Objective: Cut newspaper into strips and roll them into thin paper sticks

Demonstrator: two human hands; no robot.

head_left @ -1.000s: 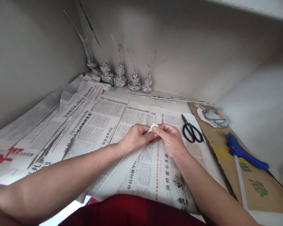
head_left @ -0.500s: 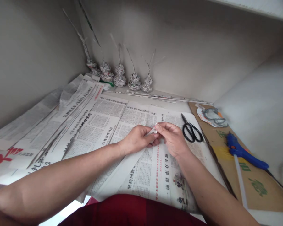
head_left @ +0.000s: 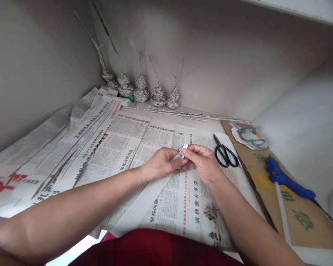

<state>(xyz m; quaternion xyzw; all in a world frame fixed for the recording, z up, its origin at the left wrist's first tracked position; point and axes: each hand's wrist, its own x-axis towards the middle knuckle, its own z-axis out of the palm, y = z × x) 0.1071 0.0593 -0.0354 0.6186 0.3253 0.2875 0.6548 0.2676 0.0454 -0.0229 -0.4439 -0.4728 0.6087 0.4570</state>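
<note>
Both hands meet over the newspaper sheets (head_left: 166, 135) spread on the table. A long strip of newspaper (head_left: 152, 194) runs from below my left wrist up into the fingers. My left hand (head_left: 163, 164) is closed on this strip, thumb on top. With thumb and fingertips, my right hand (head_left: 202, 159) pinches the strip's far end, where a small white tip sticks up between the hands. Exactly how the end is folded or rolled is partly hidden by the fingers. Black-handled scissors (head_left: 224, 155) lie just right of my right hand.
Several gourd-shaped woven paper figures (head_left: 141, 88) stand along the back wall. Thin paper rods (head_left: 183, 112) lie in front of them. Cut newspaper strips (head_left: 86, 118) are stacked at left. On the cardboard (head_left: 302, 221) at right rests a blue glue gun (head_left: 290, 181), with glasses (head_left: 252, 136) behind it.
The strip's end has turned slightly in the fingertips, and its white tip now points further up. My right fingers have shifted a little; the arms stay in place.
</note>
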